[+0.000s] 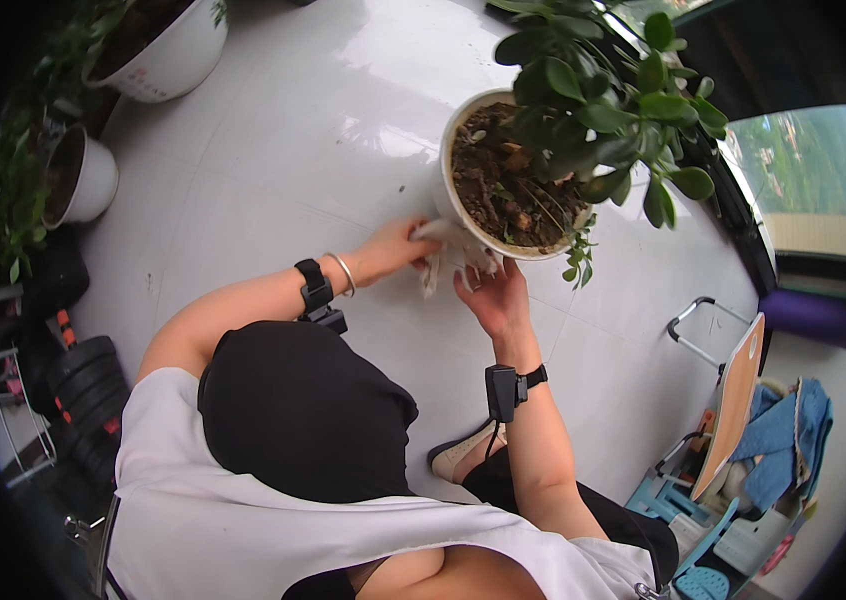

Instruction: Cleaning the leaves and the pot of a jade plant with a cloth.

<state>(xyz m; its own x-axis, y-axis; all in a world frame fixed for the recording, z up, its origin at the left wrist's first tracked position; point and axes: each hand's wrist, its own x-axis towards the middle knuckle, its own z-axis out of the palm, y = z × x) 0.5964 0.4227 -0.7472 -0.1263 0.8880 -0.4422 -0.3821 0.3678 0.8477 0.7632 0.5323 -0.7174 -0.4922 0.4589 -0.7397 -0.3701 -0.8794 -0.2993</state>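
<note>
A white flower pot (pixel 455 195) with brown soil and a leafy green succulent (pixel 623 110) stands on the floor in front of me. My left hand (pixel 395 250) is closed on a crumpled white cloth (pixel 455 240), which lies against the near side of the pot and hangs down a little. My right hand (pixel 498 298) reaches up to the pot's near side, just right of the cloth. Its fingers are curled against the pot below the rim, with the thumb apart; some fingertips are hidden by the pot.
Two more white planters, a large one (pixel 168 60) and a smaller one (pixel 93 180), stand at the left. Black dumbbell weights (pixel 88 385) lie below them. At the right are a folding table (pixel 733 405), blue clothing (pixel 778 445) and a purple roll (pixel 808 318). Pale tiles (pixel 273 150) cover the floor.
</note>
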